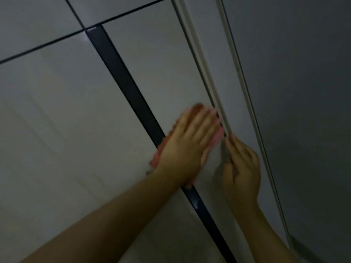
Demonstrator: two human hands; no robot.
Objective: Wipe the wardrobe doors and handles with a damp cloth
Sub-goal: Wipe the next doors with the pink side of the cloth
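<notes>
Pink cloth (214,138) flat beneath left hand (187,145)

Cloth (216,138) mostly hidden under left hand (190,141); only pinkish-orange edges peek out, so shape & folds can't be made out. Left hand blurred, fingers smeared. Right hand (242,168): fingertips tucked at the door (161,69) edge, can't tell if they hook round it. Both forearms cut off by bottom edge. Dark handle strip (121,76) covered where hand crosses it. Doors run out of frame on top & left.
</notes>
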